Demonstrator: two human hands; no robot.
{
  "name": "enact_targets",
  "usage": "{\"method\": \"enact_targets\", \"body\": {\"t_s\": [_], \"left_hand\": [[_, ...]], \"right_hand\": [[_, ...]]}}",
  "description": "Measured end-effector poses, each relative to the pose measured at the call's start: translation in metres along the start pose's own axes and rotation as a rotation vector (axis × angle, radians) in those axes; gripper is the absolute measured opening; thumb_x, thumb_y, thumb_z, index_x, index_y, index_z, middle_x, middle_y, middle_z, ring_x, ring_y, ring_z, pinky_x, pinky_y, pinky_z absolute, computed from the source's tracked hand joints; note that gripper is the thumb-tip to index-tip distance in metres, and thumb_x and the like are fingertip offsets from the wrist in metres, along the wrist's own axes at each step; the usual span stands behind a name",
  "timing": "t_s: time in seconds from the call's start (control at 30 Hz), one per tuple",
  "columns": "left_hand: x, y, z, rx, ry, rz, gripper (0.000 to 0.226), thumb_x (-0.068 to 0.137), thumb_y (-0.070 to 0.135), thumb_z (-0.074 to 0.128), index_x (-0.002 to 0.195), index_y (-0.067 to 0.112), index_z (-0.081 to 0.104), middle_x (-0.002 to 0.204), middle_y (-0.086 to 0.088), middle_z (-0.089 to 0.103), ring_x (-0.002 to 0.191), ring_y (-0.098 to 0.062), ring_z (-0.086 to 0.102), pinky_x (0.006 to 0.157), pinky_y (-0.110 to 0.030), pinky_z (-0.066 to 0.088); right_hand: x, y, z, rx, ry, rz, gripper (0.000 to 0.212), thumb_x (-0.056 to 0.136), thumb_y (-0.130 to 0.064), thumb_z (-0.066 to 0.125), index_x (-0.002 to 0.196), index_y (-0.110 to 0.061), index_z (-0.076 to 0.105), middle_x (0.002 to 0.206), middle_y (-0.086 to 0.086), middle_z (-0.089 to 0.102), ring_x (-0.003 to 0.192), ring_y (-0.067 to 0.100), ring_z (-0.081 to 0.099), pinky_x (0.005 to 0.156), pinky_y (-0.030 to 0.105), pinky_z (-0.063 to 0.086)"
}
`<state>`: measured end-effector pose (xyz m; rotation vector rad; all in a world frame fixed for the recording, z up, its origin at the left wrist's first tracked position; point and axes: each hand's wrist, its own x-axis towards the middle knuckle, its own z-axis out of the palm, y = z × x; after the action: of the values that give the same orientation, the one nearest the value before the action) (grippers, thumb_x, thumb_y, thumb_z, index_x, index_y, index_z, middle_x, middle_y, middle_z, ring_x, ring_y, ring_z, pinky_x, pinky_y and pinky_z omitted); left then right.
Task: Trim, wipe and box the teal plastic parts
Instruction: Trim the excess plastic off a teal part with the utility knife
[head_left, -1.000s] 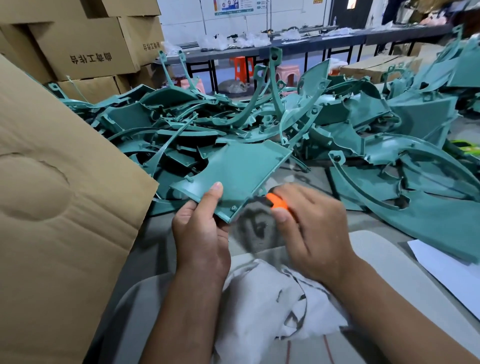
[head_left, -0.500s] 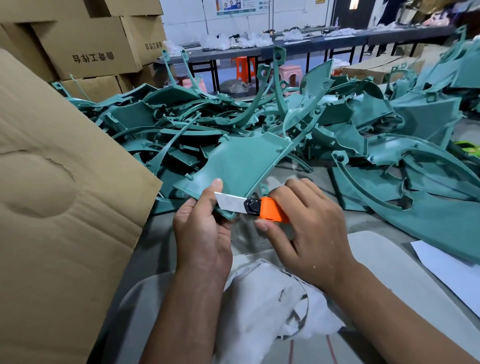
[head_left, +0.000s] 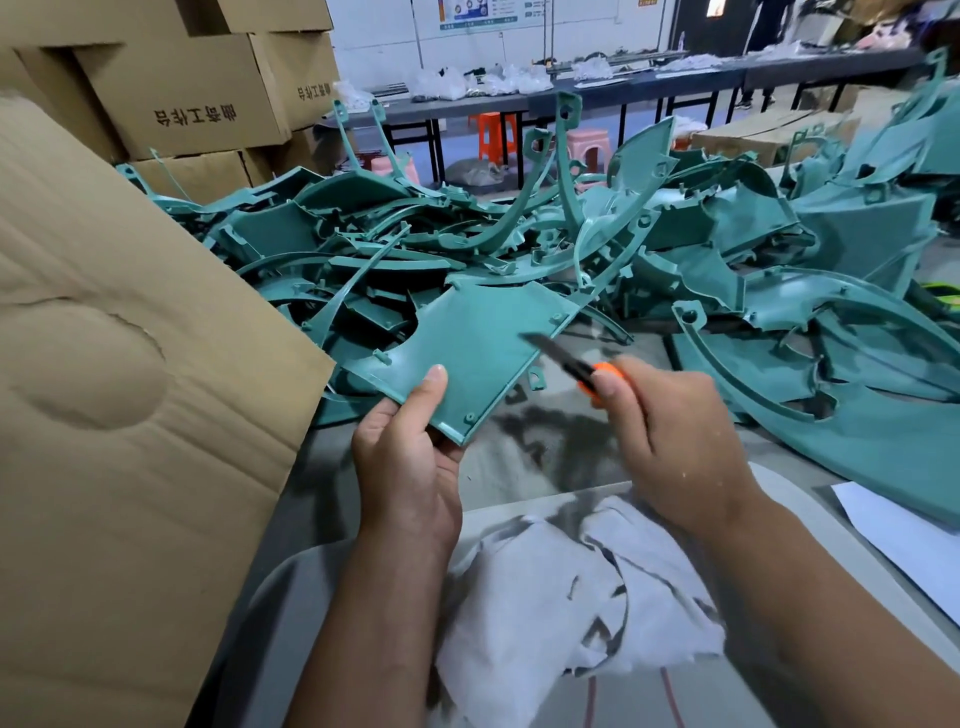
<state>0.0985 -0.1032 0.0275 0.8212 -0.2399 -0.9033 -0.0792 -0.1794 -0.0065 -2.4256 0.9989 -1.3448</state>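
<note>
My left hand (head_left: 410, 457) grips a flat teal plastic panel (head_left: 478, 348) by its near corner, thumb on top, holding it above the table. My right hand (head_left: 670, 441) holds an orange utility knife (head_left: 587, 371); its blurred blade lies against the panel's right edge. Behind them a large heap of teal plastic parts (head_left: 571, 244) covers the table. A crumpled white cloth (head_left: 566, 587) lies just below my wrists.
An open cardboard box flap (head_left: 124, 395) stands at the left, close to my left arm. Stacked cartons (head_left: 192, 88) are behind it. White paper (head_left: 904, 535) lies at the right edge. Tables and stools stand in the background.
The knife has left the panel's near corner by my left thumb and moved up along its right edge. The panel is raised and tilted slightly higher.
</note>
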Motion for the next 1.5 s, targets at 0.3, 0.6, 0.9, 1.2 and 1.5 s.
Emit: {"method": "enact_targets", "body": {"t_s": [0.3,0.6,0.9,1.2,1.5], "left_hand": [[-0.012,0.006,0.007,-0.008,-0.029,-0.012,0.007,0.093,0.0,0.065,0.099,-0.002,0.069,0.093,-0.015,0.078,0.079,-0.022,0.078,0.058,-0.026,0.059],[-0.021,0.012,0.011,-0.051,-0.078,-0.072,0.006,0.094,0.0,0.063,0.094,0.001,0.068,0.084,-0.009,0.078,0.072,-0.015,0.076,0.053,-0.02,0.056],[-0.022,0.011,0.01,-0.063,-0.048,-0.111,0.005,0.093,0.001,0.064,0.091,0.0,0.068,0.08,-0.01,0.077,0.066,-0.015,0.075,0.049,-0.017,0.054],[-0.021,0.012,0.008,-0.084,-0.075,-0.093,0.007,0.093,0.001,0.064,0.092,-0.002,0.07,0.088,-0.014,0.078,0.072,-0.017,0.077,0.052,-0.018,0.056],[-0.01,0.002,-0.002,0.019,-0.095,-0.21,0.013,0.095,0.005,0.058,0.101,0.008,0.068,0.085,-0.005,0.077,0.063,-0.013,0.073,0.044,-0.019,0.049]], "right_hand": [[-0.004,-0.009,0.008,0.215,0.218,-0.137,0.046,0.113,-0.035,0.033,0.081,-0.011,0.057,0.067,-0.015,0.047,0.051,0.003,0.043,0.049,0.015,0.03],[0.002,0.002,0.007,0.066,0.394,0.082,0.047,0.113,-0.039,0.027,0.078,-0.018,0.05,0.058,-0.003,0.049,0.047,0.013,0.045,0.045,0.025,0.03],[-0.002,-0.004,0.015,0.044,0.293,-0.179,0.05,0.113,-0.043,0.029,0.085,-0.012,0.058,0.068,-0.014,0.041,0.059,-0.007,0.04,0.055,0.01,0.028],[-0.002,-0.004,0.006,0.096,0.357,-0.151,0.052,0.113,-0.046,0.026,0.085,-0.014,0.056,0.066,-0.005,0.048,0.055,0.002,0.043,0.052,0.012,0.03],[0.005,0.021,-0.012,-0.178,0.371,0.237,0.049,0.112,-0.041,0.035,0.073,-0.015,0.05,0.055,-0.006,0.044,0.047,0.013,0.041,0.049,0.034,0.029]]}}
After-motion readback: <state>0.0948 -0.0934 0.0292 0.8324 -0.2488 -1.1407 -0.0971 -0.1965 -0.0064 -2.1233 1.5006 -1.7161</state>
